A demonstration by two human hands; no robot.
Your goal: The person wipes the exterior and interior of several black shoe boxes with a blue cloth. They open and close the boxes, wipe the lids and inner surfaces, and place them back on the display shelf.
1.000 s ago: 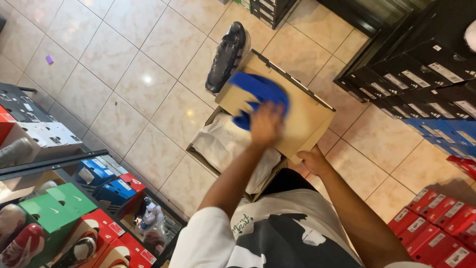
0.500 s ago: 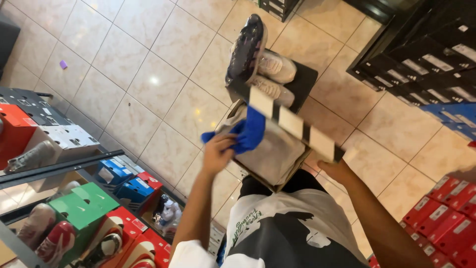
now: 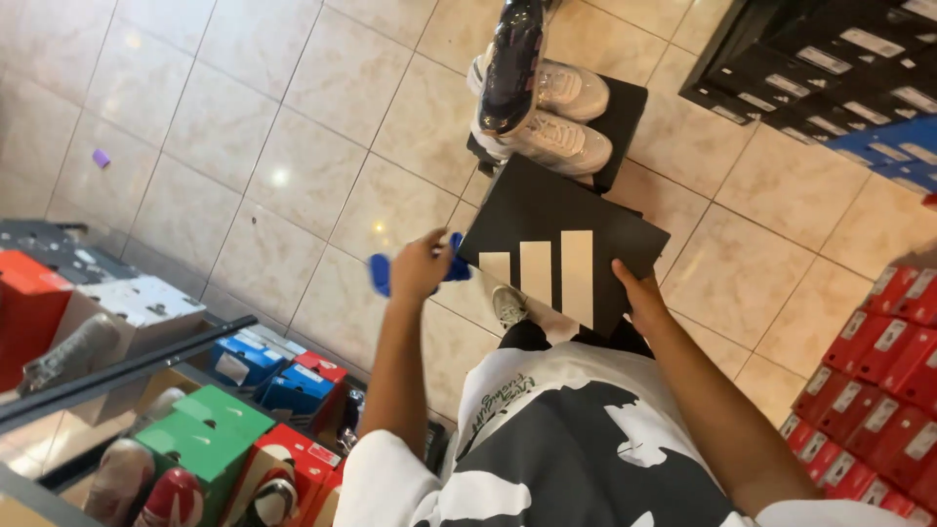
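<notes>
My right hand grips the near right edge of a black shoebox with three white bars on its closed lid, held in front of my waist. My left hand is at the box's left corner and is closed on a blue soft item that sticks out on both sides of the fingers. On the tiled floor beyond the box, a pair of pale sneakers rests on another black box, with a dark shoe lying across them.
Stacks of black boxes and blue boxes stand at the upper right, red boxes at the lower right. A rack at the lower left holds green, red and blue boxes and shoes. A purple scrap lies on the tiles.
The box's brown inner flap was open with the blue item lying on it; now the lid is closed, black top facing up. My left hand has drawn the blue item off to the left.
</notes>
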